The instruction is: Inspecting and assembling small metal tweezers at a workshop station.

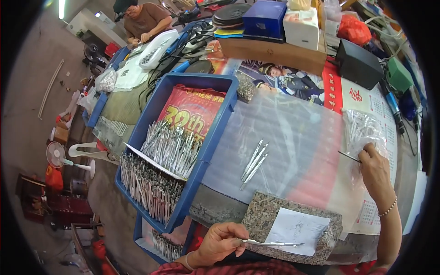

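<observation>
Finger and thumb pinched tight, the left hand (222, 243) has its grip on one end of a slender silver piece (275, 244), and that piece reaches rightward over the lower part of a white paper (293, 224). Touching the sheet or just above it? Can't tell from here! Beneath the paper sits a speckled stone slab (260, 213), near edge of the worktop (298, 146).

Over to the right hand (373, 162), beads at the wrist: narrow grip there too, closed on a thin dark rod (349, 156) pointing left. It's right at a clear plastic bag (362, 123) of pale pieces; contact with the bag is unclear.

Between them, farther out, a handful of loose silver pieces (255, 160) lie together, slanting. And to the left, a blue tray (217, 133), tilted in view, packed with slim pieces (172, 149) in two groups, a white divider (153, 160) between!
</observation>
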Motion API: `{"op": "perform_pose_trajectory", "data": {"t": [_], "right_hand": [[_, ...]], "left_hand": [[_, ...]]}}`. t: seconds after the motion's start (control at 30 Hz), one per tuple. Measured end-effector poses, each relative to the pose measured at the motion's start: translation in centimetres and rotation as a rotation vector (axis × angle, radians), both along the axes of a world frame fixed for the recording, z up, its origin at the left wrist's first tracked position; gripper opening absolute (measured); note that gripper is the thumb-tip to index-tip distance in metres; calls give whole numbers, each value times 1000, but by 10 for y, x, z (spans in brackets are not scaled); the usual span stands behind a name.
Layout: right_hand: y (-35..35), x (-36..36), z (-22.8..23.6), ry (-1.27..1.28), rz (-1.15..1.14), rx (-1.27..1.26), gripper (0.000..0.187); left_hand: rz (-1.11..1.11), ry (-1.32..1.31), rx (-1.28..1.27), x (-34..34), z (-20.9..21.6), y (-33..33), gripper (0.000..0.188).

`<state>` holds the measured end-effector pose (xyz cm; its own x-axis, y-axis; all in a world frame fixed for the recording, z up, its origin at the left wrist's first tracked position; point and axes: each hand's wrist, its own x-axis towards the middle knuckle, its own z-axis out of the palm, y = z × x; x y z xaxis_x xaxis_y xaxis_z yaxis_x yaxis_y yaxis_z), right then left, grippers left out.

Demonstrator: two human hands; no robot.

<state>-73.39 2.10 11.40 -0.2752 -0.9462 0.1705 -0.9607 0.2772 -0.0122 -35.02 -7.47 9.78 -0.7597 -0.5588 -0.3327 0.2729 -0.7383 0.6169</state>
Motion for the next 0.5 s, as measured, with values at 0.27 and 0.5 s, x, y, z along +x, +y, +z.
{"op": "perform_pose_trajectory", "data": {"t": [0.27, 0.5], "right_hand": [[13, 21, 26, -189, -94, -103, 14], [63, 56, 45, -197, -121, -174, 14]], "left_hand": [[-30, 85, -80, -3, 8, -1, 13], [-105, 236, -173, 10, 10, 23, 13]]}}
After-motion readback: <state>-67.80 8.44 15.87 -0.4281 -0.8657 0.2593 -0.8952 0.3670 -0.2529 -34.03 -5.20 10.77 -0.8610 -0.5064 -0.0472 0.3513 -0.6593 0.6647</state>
